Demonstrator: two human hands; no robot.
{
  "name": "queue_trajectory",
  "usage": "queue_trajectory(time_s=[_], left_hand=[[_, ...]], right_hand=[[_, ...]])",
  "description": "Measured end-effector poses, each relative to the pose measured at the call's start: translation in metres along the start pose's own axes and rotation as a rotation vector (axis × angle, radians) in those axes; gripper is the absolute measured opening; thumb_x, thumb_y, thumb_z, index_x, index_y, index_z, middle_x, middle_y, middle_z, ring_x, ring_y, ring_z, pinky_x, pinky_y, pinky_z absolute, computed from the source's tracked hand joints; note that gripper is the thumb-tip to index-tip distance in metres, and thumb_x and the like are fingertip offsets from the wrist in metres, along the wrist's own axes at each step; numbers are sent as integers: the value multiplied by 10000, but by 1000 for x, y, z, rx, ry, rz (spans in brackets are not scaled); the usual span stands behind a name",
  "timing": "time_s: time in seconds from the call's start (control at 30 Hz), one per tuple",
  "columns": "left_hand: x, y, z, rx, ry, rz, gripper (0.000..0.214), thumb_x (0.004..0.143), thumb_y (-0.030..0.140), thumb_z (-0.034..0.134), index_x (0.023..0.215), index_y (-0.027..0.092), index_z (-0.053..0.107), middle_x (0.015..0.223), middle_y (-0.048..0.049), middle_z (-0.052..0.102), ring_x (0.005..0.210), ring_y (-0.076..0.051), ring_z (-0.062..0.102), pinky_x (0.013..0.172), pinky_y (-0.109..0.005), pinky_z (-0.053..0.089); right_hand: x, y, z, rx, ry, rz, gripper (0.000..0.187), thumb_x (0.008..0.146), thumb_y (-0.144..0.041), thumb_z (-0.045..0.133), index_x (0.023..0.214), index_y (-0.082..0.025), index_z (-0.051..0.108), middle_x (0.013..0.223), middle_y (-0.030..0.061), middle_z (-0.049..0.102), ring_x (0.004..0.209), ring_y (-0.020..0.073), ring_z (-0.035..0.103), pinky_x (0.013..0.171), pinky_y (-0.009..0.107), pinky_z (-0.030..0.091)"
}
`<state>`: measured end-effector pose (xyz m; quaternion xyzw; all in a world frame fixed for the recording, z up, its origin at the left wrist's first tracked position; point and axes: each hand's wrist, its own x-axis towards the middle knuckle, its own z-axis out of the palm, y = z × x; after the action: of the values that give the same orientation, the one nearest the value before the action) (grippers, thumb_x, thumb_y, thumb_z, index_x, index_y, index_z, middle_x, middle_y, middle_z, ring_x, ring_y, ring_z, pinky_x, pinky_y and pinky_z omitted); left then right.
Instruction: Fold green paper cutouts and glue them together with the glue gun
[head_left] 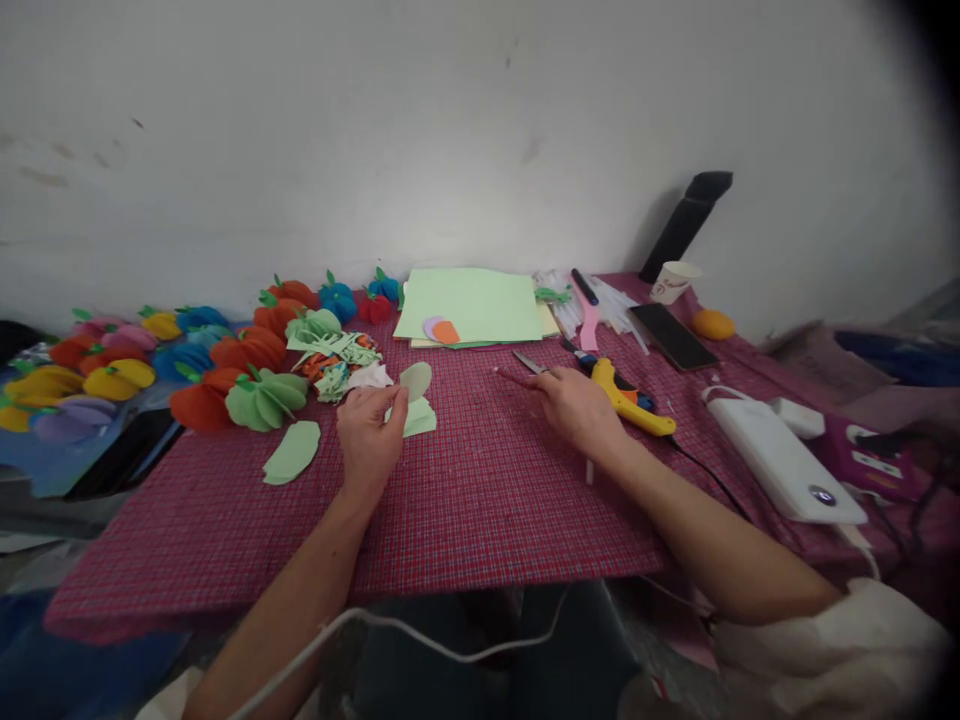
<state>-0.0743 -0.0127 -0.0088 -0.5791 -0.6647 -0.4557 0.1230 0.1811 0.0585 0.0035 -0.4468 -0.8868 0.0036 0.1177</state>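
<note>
Between the thumb and fingertips of my left hand (371, 430) is a rounded light green paper piece (416, 380), held upright above the table. Just below it, more light green paper pieces (421, 420) lie on the cloth. To the left lies a stack of light green paper cutouts (292, 452). My right hand (576, 405) is closed around a thin reddish stick (516, 378) with a pale tip, pointing left; its exact kind is unclear. Scissor blades (529, 362) show behind that hand. A yellow glue gun (626, 402) lies just right of it.
Colourful paper pumpkins (251, 350) crowd the left side, beside paper scraps (337, 365). Green paper sheets (476, 302) lie at the back. On the right are glue sticks (619, 310), a phone (673, 336), a paper cup (675, 282) and a white power bank (784, 455) with cables.
</note>
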Motion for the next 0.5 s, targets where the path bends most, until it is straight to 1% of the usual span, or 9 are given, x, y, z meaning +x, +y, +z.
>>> queue_trajectory(time_s=[0.1,0.13,0.17,0.23,0.27,0.3,0.4,0.43,0.5], left_hand=[[0,-1,0,-4,-4,11,235,835,353,520,809,208,703,792,-31,700,789,-181,595,792,-334,424],[1,-1,0,-2,-4,13,234,835,353,521,809,209,702,794,-30,700,789,-180,594,786,-330,426],[1,0,-1,0,0,13,233,835,352,521,809,208,702,796,-31,699,792,-180,594,781,-326,428],[1,0,-1,8,11,10,235,837,349,521,808,200,701,799,-38,697,805,-184,594,776,-323,432],[1,1,-2,12,13,10,235,837,345,522,807,197,701,799,-41,697,809,-186,595,777,-325,432],[1,1,-2,14,11,12,234,837,342,522,806,195,701,798,-42,698,809,-188,596,780,-328,432],[1,2,-2,16,-10,13,230,838,341,521,811,201,702,803,-39,702,795,-187,596,783,-336,427],[1,2,-2,16,-11,10,230,837,344,521,811,203,701,805,-38,702,795,-187,597,783,-338,425],[1,1,-2,17,-2,-1,230,835,347,522,815,203,700,812,-40,701,805,-191,599,783,-338,423]], right_hand=[[0,0,0,155,-136,-311,217,903,-234,458,1013,-223,645,931,51,626,890,166,563,765,268,403],[0,0,0,145,-190,-341,212,901,-228,462,999,-225,651,910,47,627,864,161,569,747,263,406],[-1,0,-1,93,-203,-275,213,897,-216,460,969,-209,660,874,53,626,825,165,575,714,265,409],[-2,1,-4,-6,-99,-51,239,902,-207,435,966,-165,662,865,85,621,822,190,575,697,285,411],[-3,3,-6,6,-57,-23,245,903,-211,434,992,-164,658,889,89,621,847,194,573,710,288,412],[-4,4,-8,65,-60,-87,243,905,-222,442,1019,-178,652,914,80,624,873,188,570,734,282,412],[-7,9,-13,248,-271,-416,222,898,-214,468,1012,-231,658,934,32,637,879,149,573,774,248,407],[-8,11,-13,238,-303,-411,222,892,-200,470,995,-227,665,922,34,640,867,151,575,774,252,407],[-7,14,-14,118,-230,-189,244,883,-174,456,980,-197,679,881,64,639,832,172,578,755,280,411]])
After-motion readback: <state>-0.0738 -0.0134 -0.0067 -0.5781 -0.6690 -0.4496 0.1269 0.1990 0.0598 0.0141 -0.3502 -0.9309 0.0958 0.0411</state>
